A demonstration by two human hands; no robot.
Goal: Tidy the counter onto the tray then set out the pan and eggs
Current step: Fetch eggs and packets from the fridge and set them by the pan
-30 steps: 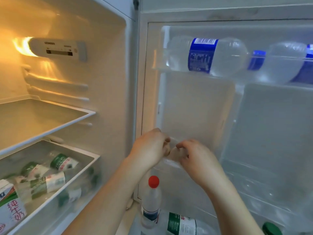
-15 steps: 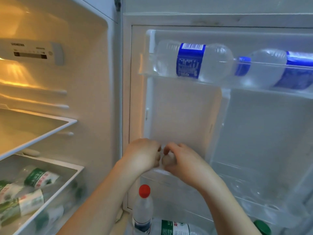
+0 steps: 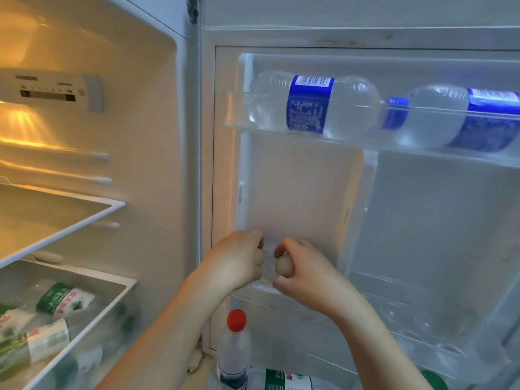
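Note:
Both my hands reach into the middle shelf of the open fridge door (image 3: 309, 302). My right hand (image 3: 306, 273) is closed around a pale brown egg (image 3: 283, 266), which shows between its thumb and fingers. My left hand (image 3: 239, 261) is curled just to the left of it, with a second egg (image 3: 259, 258) partly showing at its fingertips. The two hands are a finger's width apart. The clear egg tray (image 3: 408, 319) of the door shelf runs to the right. No pan is in view.
Two blue-labelled water bottles (image 3: 312, 105) lie on the top door shelf. A red-capped bottle (image 3: 235, 347) stands in the bottom door shelf beneath my hands. On the left, the fridge has a glass shelf (image 3: 64, 218) and a drawer of green-labelled bottles (image 3: 56, 319).
The view has shifted so the fridge slides left. My hands have closed on the eggs and lifted slightly off the door shelf; the right hand's egg now shows clearly.

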